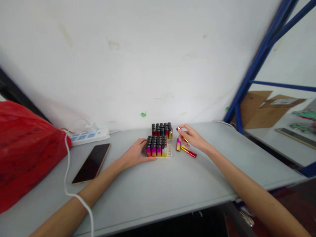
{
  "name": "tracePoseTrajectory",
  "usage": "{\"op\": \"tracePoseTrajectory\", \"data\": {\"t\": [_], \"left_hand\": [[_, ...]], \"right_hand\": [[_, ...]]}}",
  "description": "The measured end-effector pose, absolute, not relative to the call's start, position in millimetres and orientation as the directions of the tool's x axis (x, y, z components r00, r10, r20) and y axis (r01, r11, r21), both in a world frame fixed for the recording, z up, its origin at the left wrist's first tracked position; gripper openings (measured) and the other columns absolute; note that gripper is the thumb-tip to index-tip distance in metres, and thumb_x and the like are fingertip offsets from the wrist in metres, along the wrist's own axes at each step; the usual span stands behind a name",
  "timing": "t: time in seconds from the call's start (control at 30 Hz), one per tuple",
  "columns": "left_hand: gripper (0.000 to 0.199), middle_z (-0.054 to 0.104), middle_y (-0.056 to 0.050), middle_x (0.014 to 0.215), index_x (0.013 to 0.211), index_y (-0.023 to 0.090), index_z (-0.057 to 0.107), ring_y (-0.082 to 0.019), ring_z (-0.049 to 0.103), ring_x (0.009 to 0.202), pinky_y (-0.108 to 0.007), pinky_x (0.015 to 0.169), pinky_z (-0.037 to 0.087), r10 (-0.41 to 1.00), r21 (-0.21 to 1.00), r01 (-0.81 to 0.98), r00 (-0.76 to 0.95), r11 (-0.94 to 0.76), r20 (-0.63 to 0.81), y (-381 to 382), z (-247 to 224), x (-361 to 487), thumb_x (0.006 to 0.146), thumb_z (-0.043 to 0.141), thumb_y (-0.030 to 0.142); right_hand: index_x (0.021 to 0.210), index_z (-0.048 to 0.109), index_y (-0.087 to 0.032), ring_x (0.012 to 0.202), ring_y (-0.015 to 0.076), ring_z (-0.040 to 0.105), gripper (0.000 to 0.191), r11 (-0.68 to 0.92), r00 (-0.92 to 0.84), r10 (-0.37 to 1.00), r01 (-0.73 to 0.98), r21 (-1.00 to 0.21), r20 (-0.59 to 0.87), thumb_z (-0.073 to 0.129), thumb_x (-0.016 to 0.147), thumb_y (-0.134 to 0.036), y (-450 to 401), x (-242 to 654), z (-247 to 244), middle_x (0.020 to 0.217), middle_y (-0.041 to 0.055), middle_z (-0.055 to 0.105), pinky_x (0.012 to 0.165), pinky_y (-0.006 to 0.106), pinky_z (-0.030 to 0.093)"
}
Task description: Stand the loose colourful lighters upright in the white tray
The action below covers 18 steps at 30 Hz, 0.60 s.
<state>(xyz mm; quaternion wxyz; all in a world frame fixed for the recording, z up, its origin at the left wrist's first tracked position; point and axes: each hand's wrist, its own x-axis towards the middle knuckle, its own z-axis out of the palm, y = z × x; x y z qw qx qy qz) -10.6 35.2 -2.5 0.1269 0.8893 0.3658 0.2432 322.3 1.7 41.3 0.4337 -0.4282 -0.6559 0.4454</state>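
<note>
My left hand (137, 153) grips the left side of a white slotted tray (169, 152), thumb at the front and fingers behind. Rows of upright lighters (156, 146) with black tops and purple, pink and yellow bodies fill most of it; a column of bare slots shows on its right. To the right, just above the table, my right hand (191, 135) pinches a red and gold lighter (179, 129), held tilted. Below that hand lie a pink and yellow lighter (178, 145) and a red and gold lighter (189, 151).
Behind the tray stands a second block of lighters (162, 130), near the wall. A phone (92, 163), a white power strip (90, 135) and a red plastic bag (27, 151) occupy the left. A white cable (67, 171) crosses my left forearm. Blue frame posts (254, 65) rise at right.
</note>
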Motion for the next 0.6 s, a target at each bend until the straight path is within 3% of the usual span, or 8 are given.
{"op": "tracePoseTrajectory", "data": {"t": [0.07, 0.17, 0.27, 0.37, 0.5, 0.6], "left_hand": [[0.079, 0.067, -0.018, 0.135, 0.131, 0.016, 0.068, -0.040, 0.065, 0.129, -0.054, 0.116, 0.052, 0.713, 0.409, 0.587, 0.618, -0.699, 0.331, 33.8, -0.7, -10.1, 0.079, 0.080, 0.074], [0.082, 0.067, -0.020, 0.136, 0.134, 0.013, 0.067, -0.041, 0.064, 0.131, -0.055, 0.118, 0.050, 0.723, 0.423, 0.592, 0.620, -0.686, 0.304, 31.7, 1.9, -11.0, 0.079, 0.082, 0.072], [0.087, 0.066, -0.019, 0.140, 0.139, 0.016, 0.064, -0.040, 0.063, 0.133, -0.054, 0.120, 0.049, 0.722, 0.438, 0.584, 0.632, -0.683, 0.282, 29.6, 3.1, -14.0, 0.076, 0.083, 0.073], [0.086, 0.065, -0.016, 0.143, 0.141, 0.020, 0.064, -0.039, 0.063, 0.134, -0.053, 0.121, 0.049, 0.711, 0.443, 0.570, 0.645, -0.692, 0.280, 27.4, 3.0, -16.9, 0.076, 0.085, 0.072], [0.085, 0.064, -0.016, 0.145, 0.140, 0.020, 0.064, -0.038, 0.062, 0.135, -0.054, 0.122, 0.048, 0.697, 0.437, 0.558, 0.660, -0.705, 0.281, 24.8, 3.3, -16.9, 0.074, 0.087, 0.069], [0.084, 0.064, -0.016, 0.145, 0.140, 0.021, 0.064, -0.038, 0.062, 0.136, -0.054, 0.123, 0.047, 0.687, 0.438, 0.547, 0.671, -0.713, 0.280, 22.8, 5.2, -15.6, 0.074, 0.087, 0.068]], "right_hand": [[0.108, 0.046, -0.028, 0.047, 0.0097, 0.043, 0.051, 0.228, -0.308, 0.932, 0.095, -0.969, 0.189, 0.062, 0.093, -0.073, 8.8, 308.9, 47.7, 0.073, -0.0071, 0.063, 0.046, 0.023, 0.036], [0.104, 0.046, -0.028, 0.046, 0.0087, 0.030, 0.051, 0.188, -0.268, 0.950, 0.078, -0.979, 0.161, 0.063, 0.091, -0.074, 19.5, 291.1, 50.5, 0.063, -0.0115, 0.048, 0.045, 0.021, 0.025], [0.086, 0.050, -0.024, 0.051, 0.0103, 0.030, 0.056, 0.254, -0.135, 0.964, 0.189, -0.949, 0.231, 0.056, 0.091, -0.080, 23.7, 277.8, 43.9, 0.060, -0.0090, 0.038, 0.047, 0.024, 0.023], [0.065, 0.041, -0.024, 0.057, 0.0121, 0.033, 0.066, 0.331, -0.042, 0.941, 0.339, -0.881, 0.337, 0.049, 0.091, -0.084, 19.6, 271.0, 33.0, 0.060, -0.0044, 0.037, 0.052, 0.028, 0.024], [0.058, 0.031, -0.026, 0.059, 0.0129, 0.029, 0.062, 0.320, 0.022, 0.926, 0.480, -0.817, 0.376, 0.049, 0.091, -0.075, 11.3, 270.1, 23.2, 0.059, -0.0036, 0.028, 0.056, 0.030, 0.022], [0.061, 0.034, -0.025, 0.060, 0.0144, 0.034, 0.051, 0.333, 0.001, 0.920, 0.523, -0.784, 0.392, 0.045, 0.094, -0.063, 7.3, 270.7, 22.1, 0.060, -0.0025, 0.034, 0.057, 0.030, 0.024]]}}
